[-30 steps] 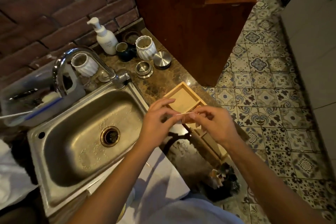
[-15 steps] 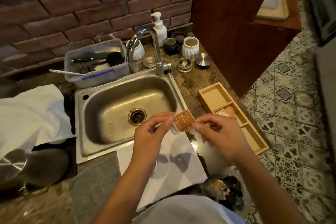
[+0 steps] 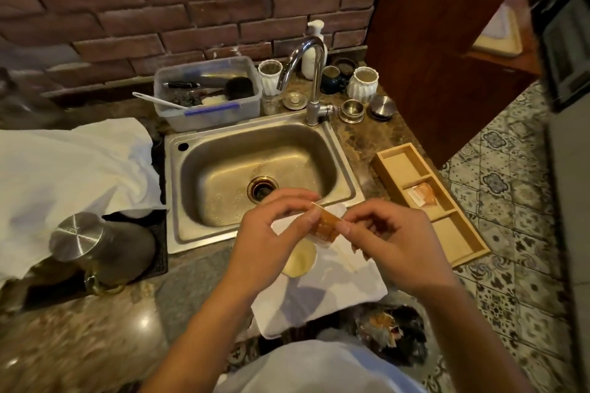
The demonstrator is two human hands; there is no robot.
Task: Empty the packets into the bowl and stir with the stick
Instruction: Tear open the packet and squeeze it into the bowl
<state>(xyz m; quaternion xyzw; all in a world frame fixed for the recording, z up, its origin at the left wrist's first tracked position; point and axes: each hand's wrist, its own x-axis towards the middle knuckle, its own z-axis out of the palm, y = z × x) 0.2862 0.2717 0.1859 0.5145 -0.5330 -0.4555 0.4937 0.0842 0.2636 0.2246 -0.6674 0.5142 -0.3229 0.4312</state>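
Pinching the packet (image 3: 325, 225), left hand (image 3: 274, 233) and right hand (image 3: 388, 233) should tear it above the bowl (image 3: 298, 262) at 6 o'clock.

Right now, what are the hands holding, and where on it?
One orange packet: the left hand pinches its upper left edge, and the right hand pinches its right edge.

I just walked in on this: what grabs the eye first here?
Two hands, the left hand and right hand, pinch a small orange packet between them, just in front of the steel sink. Below them a pale bowl sits on a white cloth; at right a wooden tray holds more packets.
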